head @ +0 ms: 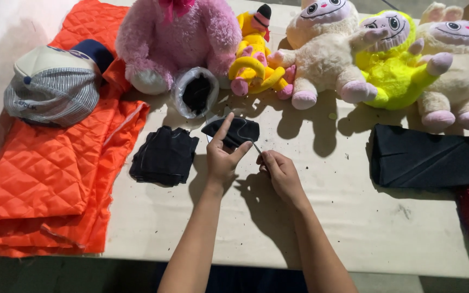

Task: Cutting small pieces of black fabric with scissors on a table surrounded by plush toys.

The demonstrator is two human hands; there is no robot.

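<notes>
Black fabric piece [235, 131] pinched, left hand [222, 157]; scissors [257, 147] right hand [279, 171].

Both forearms are bare to the elbow, no sleeves, and the left hand [222, 157] and right hand [280, 172] wear no gloves.

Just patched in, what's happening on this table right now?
A person is working at a pale table. The left hand holds up a small black fabric piece, and the right hand pinches a thin tool whose tip points at it. A stack of black pieces lies to the left, beside orange quilted fabric and a striped cap. Plush toys line the far edge; dark folded cloth lies right.
</notes>
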